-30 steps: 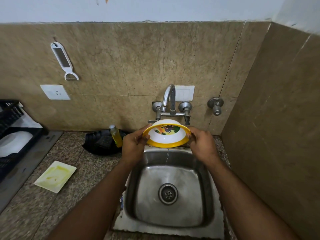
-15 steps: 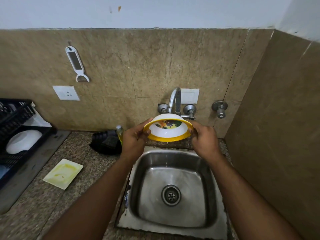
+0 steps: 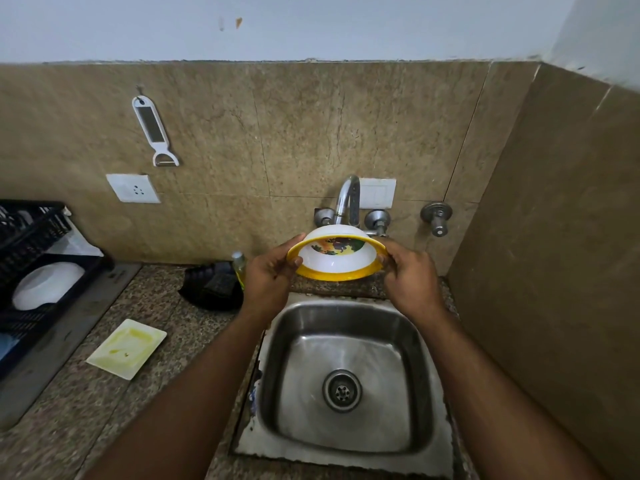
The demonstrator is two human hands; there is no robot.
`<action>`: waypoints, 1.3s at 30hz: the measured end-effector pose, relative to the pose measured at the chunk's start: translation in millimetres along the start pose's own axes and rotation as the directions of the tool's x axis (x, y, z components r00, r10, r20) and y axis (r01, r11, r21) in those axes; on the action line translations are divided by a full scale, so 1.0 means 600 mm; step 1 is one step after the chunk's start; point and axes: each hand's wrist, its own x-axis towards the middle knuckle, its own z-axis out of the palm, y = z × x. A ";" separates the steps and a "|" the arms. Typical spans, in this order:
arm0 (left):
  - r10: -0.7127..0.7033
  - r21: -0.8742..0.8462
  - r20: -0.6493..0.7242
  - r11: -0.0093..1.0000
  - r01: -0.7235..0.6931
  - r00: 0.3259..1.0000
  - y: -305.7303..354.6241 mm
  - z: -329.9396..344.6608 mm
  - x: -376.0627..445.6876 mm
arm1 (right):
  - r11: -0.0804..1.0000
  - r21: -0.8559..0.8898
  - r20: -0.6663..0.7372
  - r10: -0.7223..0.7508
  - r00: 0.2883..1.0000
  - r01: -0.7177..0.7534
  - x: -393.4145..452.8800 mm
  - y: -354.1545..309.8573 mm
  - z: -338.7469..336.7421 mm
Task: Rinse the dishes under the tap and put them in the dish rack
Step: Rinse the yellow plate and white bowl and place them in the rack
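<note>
Two bare forearms, no sleeves; left hand (image 3: 268, 277), right hand (image 3: 412, 277)

Brown stone tiles (image 3: 311, 133) cover the lower back wall, with pale painted wall (image 3: 311, 26) above them bearing two small marks near the top; a matching tiled side wall (image 3: 568, 237) closes the corner on the right; a white peeler (image 3: 154, 130) hangs from a hook on the tiles, above a white socket (image 3: 133, 188); a second white switch plate (image 3: 377, 192) sits on the back wall further right, with a round metal valve (image 3: 437, 218) beside it; below, the table (image 3: 162, 323) is speckled granite, with a grey strip (image 3: 69, 327) along its left part; the light is dim and even.
</note>
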 end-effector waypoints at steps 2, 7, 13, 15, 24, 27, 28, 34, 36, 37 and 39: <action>-0.011 0.006 -0.003 1.000 0.011 1.000 -0.006 0.000 -0.001 | 1.000 0.000 0.007 0.010 1.000 -0.010 -0.004 0.000 0.001; -0.020 -0.015 -0.008 1.000 0.020 1.000 -0.019 -0.002 -0.003 | 1.000 -0.016 0.013 0.017 1.000 -0.017 -0.006 0.004 0.013; -0.073 0.020 0.012 0.997 0.073 0.997 -0.048 -0.002 -0.015 | 0.999 -0.034 0.024 0.030 0.999 -0.029 -0.020 0.011 0.029; -0.145 0.107 0.055 0.985 0.139 0.988 -0.080 -0.003 -0.032 | 0.994 -0.080 0.088 0.083 0.993 -0.076 -0.043 0.020 0.047; -0.260 0.256 0.046 0.936 0.240 0.964 -0.125 -0.038 -0.100 | 0.778 0.196 0.328 0.521 0.788 -0.597 -0.091 0.031 0.141; -0.188 0.296 -0.053 0.935 0.195 0.981 -0.116 -0.083 -0.075 | 0.317 0.358 0.522 0.712 0.470 -0.878 -0.055 -0.022 0.149; -0.160 0.316 -0.084 0.932 0.179 0.983 -0.113 -0.096 -0.068 | 0.136 0.420 0.636 0.661 0.398 -0.897 -0.045 -0.047 0.146; 0.004 0.450 -0.167 0.890 0.073 0.986 -0.108 -0.180 -0.049 | -0.437 0.562 0.823 0.374 0.427 -0.702 0.002 -0.158 0.155; 0.043 0.477 -0.158 0.878 0.038 0.987 -0.109 -0.203 -0.051 | -0.433 0.566 0.817 0.406 0.409 -0.702 0.018 -0.184 0.177; 0.045 0.496 -0.156 0.867 0.039 0.987 -0.111 -0.215 -0.054 | -0.424 0.566 0.814 0.424 0.398 -0.707 0.022 -0.194 0.190; -0.014 0.529 -0.142 0.844 0.088 0.990 -0.127 -0.245 -0.060 | -0.419 0.536 0.826 0.439 0.353 -0.733 0.025 -0.212 0.220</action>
